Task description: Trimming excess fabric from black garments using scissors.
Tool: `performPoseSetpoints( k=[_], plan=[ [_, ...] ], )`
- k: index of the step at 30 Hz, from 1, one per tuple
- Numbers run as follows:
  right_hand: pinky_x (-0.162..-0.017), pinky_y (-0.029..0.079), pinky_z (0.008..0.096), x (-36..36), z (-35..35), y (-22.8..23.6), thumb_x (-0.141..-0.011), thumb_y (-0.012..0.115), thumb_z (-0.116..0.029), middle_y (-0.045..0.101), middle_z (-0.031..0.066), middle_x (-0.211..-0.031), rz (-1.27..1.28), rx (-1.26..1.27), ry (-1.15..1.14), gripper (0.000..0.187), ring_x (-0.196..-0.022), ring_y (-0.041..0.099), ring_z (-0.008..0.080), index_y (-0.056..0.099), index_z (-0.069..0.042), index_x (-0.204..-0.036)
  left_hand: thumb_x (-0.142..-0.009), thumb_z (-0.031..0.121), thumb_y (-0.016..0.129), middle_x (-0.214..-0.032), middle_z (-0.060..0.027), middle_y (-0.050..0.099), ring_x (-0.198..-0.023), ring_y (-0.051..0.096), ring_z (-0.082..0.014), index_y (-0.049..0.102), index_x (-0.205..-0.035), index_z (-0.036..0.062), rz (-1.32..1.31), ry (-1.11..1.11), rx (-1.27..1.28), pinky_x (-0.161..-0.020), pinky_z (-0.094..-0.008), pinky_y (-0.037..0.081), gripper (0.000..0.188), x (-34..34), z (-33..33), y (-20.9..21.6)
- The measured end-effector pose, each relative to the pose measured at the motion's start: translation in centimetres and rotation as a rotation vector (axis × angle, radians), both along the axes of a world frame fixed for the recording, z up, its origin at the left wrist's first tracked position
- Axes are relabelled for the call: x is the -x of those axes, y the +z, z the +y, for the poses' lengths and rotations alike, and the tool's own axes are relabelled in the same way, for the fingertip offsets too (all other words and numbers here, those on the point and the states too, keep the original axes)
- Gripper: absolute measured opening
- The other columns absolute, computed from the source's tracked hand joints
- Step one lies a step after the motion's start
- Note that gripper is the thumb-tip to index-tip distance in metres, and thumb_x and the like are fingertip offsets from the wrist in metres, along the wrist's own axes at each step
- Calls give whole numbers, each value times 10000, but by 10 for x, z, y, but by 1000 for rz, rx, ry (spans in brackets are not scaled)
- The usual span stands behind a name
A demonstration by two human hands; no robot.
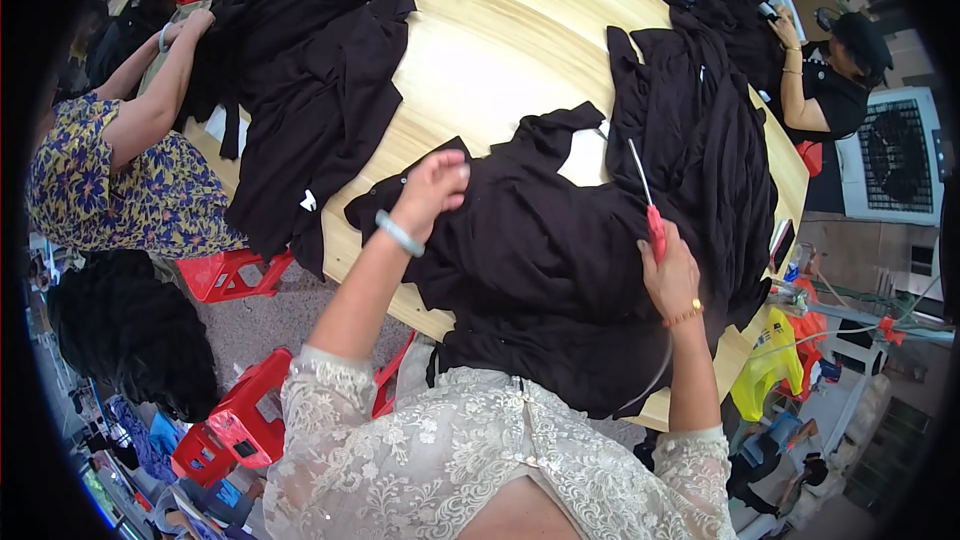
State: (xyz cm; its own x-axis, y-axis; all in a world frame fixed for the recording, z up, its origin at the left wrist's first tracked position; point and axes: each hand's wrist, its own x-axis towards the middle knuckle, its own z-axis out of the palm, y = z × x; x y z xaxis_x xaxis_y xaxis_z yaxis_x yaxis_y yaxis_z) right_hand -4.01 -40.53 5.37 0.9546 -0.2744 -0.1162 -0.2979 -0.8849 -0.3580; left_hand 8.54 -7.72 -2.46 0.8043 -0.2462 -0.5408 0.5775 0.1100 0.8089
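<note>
My right hand (672, 278) is closed round the red handle of a slim tool (643, 172) with a long thin metal shaft. A thin cord seems to trail from below this hand. The shaft points away from me, over the black fabric. A black garment (550, 230) lies spread in front of me, its lower part over the table edge near my lap. Above its left side hovers my left hand (436, 190), fingers loosely bent and apart, holding nothing I can see. Small shiny dots, perhaps buttons, show on the garment beside that hand.
Black garments are heaped on the wooden table (500, 15), in a left pile (330, 90) and a right pile (690, 130). One person (130, 160) handles cloth at far left, another (825, 80) at far right. Red stools (245, 410) stand at lower left.
</note>
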Motion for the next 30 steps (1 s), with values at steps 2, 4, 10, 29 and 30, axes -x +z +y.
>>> performPoseSetpoints(
  k=[2,4,10,29,30],
  plan=[
    [-752,479,485,17,10,21,-873,644,-193,624,223,-901,28,-16,25,337,-861,604,413,538,-91,-1176,-902,184,674,-1023,17,626,-890,585,-64,568,-1209,68,-129,-53,-68,-787,-220,473,344,32,16,-27],
    [-731,475,468,33,19,27,-867,655,-196,624,201,-864,16,-54,105,320,-819,600,388,564,-82,-1152,-898,176,681,-992,32,631,-870,575,-39,583,-1190,73,14,-41,-70,-733,-185,440,325,49,21,-38],
    [-759,495,436,41,61,43,-844,680,-183,648,172,-914,156,-201,281,312,-861,622,354,581,-59,-1113,-884,150,693,-729,67,549,-528,459,-27,625,-953,101,333,-182,16,-433,-160,308,108,19,7,-23],
    [-652,524,468,-10,107,36,-892,615,-260,643,211,-699,428,-172,602,259,-704,660,384,554,-17,-957,-910,64,626,-863,-105,665,-864,705,-291,600,-961,36,389,87,456,-762,-372,607,63,32,24,-52],
    [-654,524,467,-10,106,36,-893,616,-266,641,208,-692,429,-152,565,261,-696,658,388,552,-23,-963,-910,64,626,-863,-105,665,-864,705,-291,600,-961,36,388,87,460,-762,-372,607,63,31,27,-55]
  ],
)
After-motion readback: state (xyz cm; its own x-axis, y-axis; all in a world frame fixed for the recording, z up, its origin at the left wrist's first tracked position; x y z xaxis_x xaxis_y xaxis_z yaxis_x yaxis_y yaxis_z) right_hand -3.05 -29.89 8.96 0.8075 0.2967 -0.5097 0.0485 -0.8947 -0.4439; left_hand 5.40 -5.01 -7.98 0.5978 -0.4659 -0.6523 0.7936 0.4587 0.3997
